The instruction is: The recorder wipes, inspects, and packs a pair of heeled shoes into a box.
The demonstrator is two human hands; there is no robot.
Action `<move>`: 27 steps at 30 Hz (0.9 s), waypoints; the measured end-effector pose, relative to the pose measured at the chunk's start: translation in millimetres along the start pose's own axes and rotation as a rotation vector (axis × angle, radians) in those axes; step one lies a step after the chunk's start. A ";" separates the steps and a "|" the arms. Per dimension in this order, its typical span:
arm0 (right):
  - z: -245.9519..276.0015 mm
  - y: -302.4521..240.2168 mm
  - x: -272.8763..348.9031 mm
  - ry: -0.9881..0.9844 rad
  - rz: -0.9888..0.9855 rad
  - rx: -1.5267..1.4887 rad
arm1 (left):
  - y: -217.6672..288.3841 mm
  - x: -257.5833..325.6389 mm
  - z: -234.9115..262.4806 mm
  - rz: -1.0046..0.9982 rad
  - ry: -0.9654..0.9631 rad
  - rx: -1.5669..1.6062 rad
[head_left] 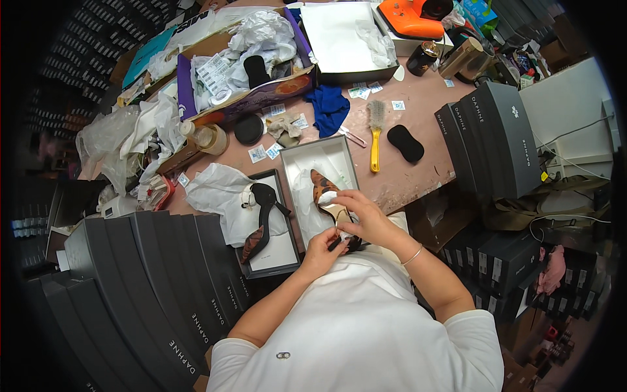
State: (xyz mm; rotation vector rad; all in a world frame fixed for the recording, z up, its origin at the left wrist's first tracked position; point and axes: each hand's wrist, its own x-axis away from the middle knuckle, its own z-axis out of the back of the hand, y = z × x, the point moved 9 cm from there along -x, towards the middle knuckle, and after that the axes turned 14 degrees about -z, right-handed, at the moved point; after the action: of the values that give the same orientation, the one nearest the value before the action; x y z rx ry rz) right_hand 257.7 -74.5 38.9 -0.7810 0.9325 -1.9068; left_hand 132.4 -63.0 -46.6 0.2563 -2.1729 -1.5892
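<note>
A pointed high-heeled shoe with a brown and black patterned upper is tilted in front of my body, over a shoe box part with white tissue paper. My left hand is closed around its heel end, the fingertips pinched near a dark part. Across the middle of the shoe lies my right hand, fingers curled on it, with small white pieces by the fingertips that I cannot make out. The matching shoe lies on its side in the other grey box part, partly on white tissue paper.
Grey shoe boxes stand stacked at the left and right. On the table lie a yellow-handled brush, a black oval pad and a blue cloth. Behind are a purple carton of crumpled paper and an orange device.
</note>
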 end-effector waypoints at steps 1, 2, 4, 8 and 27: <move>8.5 -4.9 3.1 0.109 0.030 -0.036 | -15.3 0.8 1.5 0.018 0.055 0.188; 1.6 14.7 2.0 0.030 -0.153 -0.052 | -23.3 3.7 3.0 0.044 0.090 0.275; -12.5 72.7 15.0 -0.122 -0.521 -0.086 | -32.6 8.0 5.0 0.099 0.154 0.446; -50.7 105.4 45.5 -0.403 -0.750 -0.599 | -37.1 13.0 9.2 0.172 0.211 0.580; -59.4 52.3 53.1 -0.208 -0.173 0.257 | -74.0 31.2 45.4 0.295 0.418 0.498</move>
State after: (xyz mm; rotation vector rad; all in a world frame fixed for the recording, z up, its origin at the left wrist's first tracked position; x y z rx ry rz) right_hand 208.8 -122.2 -27.7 -0.9073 0.4942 -1.9986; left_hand 76.7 -60.2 -120.2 0.3592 -2.1111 -0.7400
